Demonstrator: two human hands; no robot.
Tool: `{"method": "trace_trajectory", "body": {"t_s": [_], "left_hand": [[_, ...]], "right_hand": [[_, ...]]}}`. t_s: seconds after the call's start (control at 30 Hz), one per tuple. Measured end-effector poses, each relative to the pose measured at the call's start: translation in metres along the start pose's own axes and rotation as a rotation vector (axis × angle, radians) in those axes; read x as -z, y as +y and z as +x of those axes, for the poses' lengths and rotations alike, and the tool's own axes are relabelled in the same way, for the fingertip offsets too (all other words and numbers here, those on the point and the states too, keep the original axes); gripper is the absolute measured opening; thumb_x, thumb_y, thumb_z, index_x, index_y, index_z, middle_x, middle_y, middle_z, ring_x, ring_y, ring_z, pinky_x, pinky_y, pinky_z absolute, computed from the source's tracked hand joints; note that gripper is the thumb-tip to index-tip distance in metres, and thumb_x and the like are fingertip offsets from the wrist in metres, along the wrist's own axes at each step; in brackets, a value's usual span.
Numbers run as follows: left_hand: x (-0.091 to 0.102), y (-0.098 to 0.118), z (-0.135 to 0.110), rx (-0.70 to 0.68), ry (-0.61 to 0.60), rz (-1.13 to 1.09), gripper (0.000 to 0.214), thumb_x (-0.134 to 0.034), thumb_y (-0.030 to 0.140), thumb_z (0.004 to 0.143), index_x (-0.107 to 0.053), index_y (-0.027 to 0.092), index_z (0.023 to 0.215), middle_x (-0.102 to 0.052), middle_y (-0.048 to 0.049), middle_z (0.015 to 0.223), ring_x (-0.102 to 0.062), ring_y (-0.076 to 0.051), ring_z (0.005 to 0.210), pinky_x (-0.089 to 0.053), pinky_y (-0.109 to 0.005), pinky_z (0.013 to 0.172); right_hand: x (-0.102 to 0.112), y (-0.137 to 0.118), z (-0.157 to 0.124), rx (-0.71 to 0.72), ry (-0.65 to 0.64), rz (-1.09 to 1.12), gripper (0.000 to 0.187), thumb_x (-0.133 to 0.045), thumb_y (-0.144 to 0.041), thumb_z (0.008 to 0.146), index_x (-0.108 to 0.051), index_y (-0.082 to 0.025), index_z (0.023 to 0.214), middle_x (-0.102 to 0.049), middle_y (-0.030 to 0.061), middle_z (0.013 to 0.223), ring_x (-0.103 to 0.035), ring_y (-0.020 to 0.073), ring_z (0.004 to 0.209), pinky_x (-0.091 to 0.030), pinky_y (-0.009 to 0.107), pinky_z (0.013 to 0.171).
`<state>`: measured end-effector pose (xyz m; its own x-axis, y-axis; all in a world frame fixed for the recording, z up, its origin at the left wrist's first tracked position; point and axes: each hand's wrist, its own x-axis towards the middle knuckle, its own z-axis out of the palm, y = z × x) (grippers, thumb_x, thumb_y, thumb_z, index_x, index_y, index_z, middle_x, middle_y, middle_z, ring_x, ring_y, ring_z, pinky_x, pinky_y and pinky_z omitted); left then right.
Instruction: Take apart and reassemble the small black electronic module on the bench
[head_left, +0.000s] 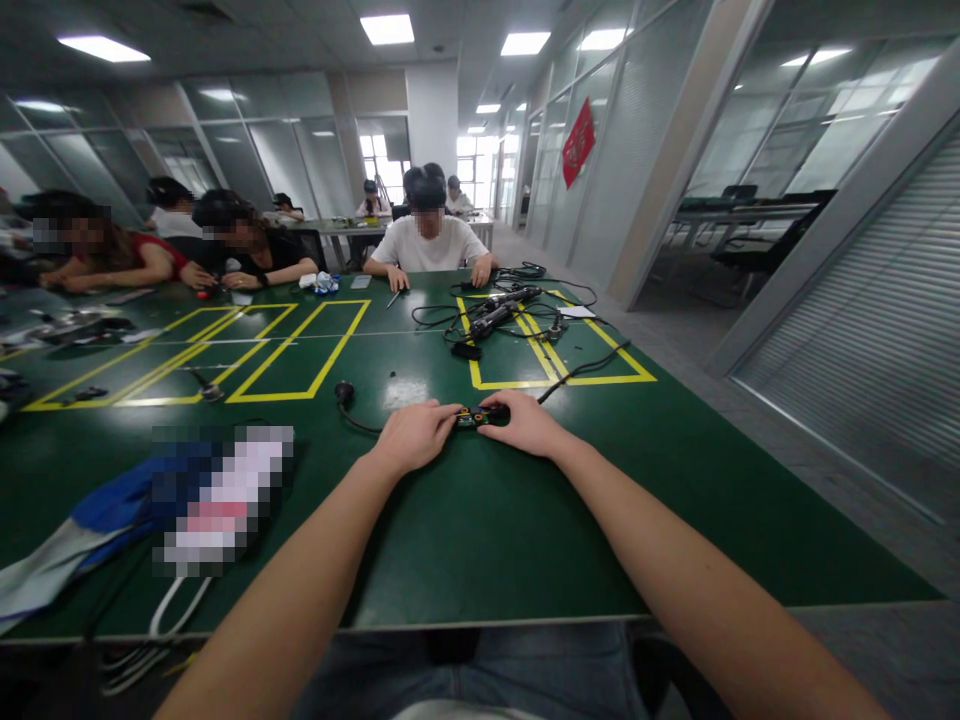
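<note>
Both hands are closed on a small black corded device (pixel 472 418) just above or on the green table; I cannot tell which. Orange and green spots show on its upper face, too small to make out. My left hand (pixel 420 432) pinches its left end, and my right hand (pixel 517 424) grips the right end between thumb and fingers. On the left, a black plug (pixel 344 392) lies with its cord running toward my left hand. A dark cable (pixel 585 371) stretches from near my right hand toward the far right.
Yellow tape marks rectangles on the table (pixel 510 540). Black tools with tangled cords (pixel 499 318) lie ahead. A blue-and-white cloth (pixel 112 500) and a blurred-out tag (pixel 229 500) are at left. A person in a white shirt (pixel 431 245) sits opposite; others sit along the left.
</note>
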<state>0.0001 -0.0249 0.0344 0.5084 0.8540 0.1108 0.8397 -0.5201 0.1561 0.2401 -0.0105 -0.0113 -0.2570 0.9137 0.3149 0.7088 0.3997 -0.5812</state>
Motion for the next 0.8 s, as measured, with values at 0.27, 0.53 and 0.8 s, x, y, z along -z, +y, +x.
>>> {"method": "trace_trajectory", "body": {"t_s": [0.27,0.53,0.8], "left_hand": [[-0.001,-0.003,-0.001,-0.026,-0.009,0.050,0.048,-0.040,0.033,0.109,-0.064,0.034,0.151,-0.065,-0.0113,0.124,-0.072,-0.027,0.104,-0.058,-0.038,0.090],[-0.011,-0.018,0.007,-0.004,0.103,-0.209,0.035,-0.058,0.023,0.101,-0.073,0.025,0.132,-0.076,-0.0078,0.114,-0.072,-0.025,0.108,-0.057,-0.037,0.101],[-0.016,-0.034,0.016,-0.083,0.136,-0.299,0.025,-0.064,0.022,0.099,-0.084,0.024,0.113,-0.078,-0.0076,0.115,-0.074,-0.023,0.107,-0.057,-0.037,0.105]], "right_hand": [[0.001,-0.005,-0.001,-0.003,-0.009,-0.042,0.035,-0.087,-0.040,0.080,-0.080,-0.025,0.111,-0.078,0.0080,0.110,-0.071,0.0293,0.107,-0.053,0.047,0.099],[0.002,-0.003,-0.001,0.019,-0.018,-0.026,0.033,-0.083,-0.038,0.083,-0.081,-0.025,0.113,-0.078,0.0076,0.109,-0.072,0.0285,0.106,-0.054,0.045,0.099],[0.002,-0.002,0.000,0.013,0.008,0.046,0.032,-0.079,-0.029,0.084,-0.081,-0.026,0.116,-0.079,0.0066,0.111,-0.072,0.0257,0.102,-0.056,0.043,0.098]]}}
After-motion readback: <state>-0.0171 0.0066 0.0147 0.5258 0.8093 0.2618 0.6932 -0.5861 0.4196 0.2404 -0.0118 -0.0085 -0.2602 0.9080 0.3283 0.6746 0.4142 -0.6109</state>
